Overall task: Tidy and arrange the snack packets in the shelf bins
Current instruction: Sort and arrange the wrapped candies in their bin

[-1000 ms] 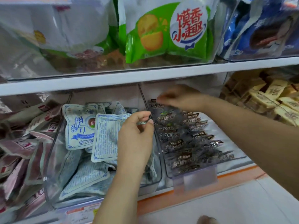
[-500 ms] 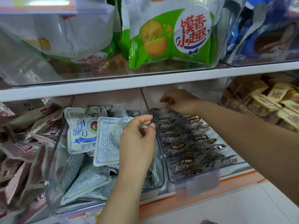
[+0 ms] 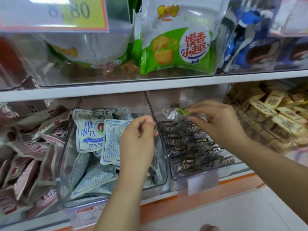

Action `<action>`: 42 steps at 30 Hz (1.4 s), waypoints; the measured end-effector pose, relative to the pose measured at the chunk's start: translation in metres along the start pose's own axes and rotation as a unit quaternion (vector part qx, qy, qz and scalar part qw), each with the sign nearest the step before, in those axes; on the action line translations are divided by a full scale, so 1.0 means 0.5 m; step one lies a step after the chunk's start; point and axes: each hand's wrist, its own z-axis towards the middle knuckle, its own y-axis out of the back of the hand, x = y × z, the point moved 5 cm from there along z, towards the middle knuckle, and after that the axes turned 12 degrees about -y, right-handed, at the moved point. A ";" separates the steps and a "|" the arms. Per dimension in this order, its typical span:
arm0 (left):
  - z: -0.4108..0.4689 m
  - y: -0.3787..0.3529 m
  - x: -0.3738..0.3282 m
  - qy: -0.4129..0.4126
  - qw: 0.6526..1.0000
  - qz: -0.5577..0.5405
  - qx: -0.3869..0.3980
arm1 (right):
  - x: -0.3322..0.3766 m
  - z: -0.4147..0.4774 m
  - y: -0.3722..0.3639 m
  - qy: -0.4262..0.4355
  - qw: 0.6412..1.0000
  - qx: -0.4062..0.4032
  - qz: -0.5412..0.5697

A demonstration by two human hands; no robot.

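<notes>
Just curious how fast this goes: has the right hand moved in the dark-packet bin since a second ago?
Yes. The right hand has shifted rightward, away from the clear divider, now pinching a clear wrapper.

Hands: 2, left hand (image 3: 138,135) and right hand (image 3: 216,120). Clear packet (image 3: 171,112) in the right hand: 1. Bins (image 3: 160,184) in lower row: 4, one kind each: maroon packets (image 3: 30,147), blue-and-white packets (image 3: 88,134), dark packets (image 3: 188,147), tan packets (image 3: 273,104). Heaps too dense to count. Green-and-white biscuit bags (image 3: 176,52) above: 2.
</notes>
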 end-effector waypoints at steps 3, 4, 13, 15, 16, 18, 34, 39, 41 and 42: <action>-0.018 0.005 -0.018 0.029 0.999 -0.015 0.041 | 0.055 -0.082 0.048 0.060 0.998 0.001 0.012; -0.024 0.009 -0.023 0.027 0.998 -0.002 0.060 | 0.067 -0.099 0.054 0.074 0.997 0.000 0.011; -0.045 0.010 -0.001 0.127 0.976 -0.174 0.030 | 0.018 -0.051 0.012 0.000 0.998 0.065 -0.009; -0.035 0.014 0.010 0.127 0.972 -0.194 -0.046 | -0.029 0.005 -0.021 -0.115 0.988 0.088 -0.046; -0.031 0.016 0.013 0.124 0.968 -0.201 -0.079 | -0.048 0.034 -0.043 -0.159 0.980 0.102 -0.060; -0.022 0.019 0.021 0.112 0.961 -0.214 -0.132 | -0.081 0.093 -0.093 -0.206 0.966 0.126 -0.091; 0.007 0.039 0.030 0.107 0.941 -0.243 -0.211 | -0.132 0.146 -0.145 -0.256 0.958 0.073 -0.105; -0.007 0.038 0.018 0.162 0.896 -0.361 -0.201 | -0.015 0.000 -0.014 -0.184 0.975 -0.014 0.126; -0.014 0.044 0.013 0.170 0.898 -0.360 -0.187 | 0.036 -0.063 0.028 -0.134 0.971 -0.017 0.197; -0.019 0.047 0.010 0.173 0.905 -0.349 -0.172 | 0.059 -0.088 0.044 -0.107 0.970 -0.017 0.219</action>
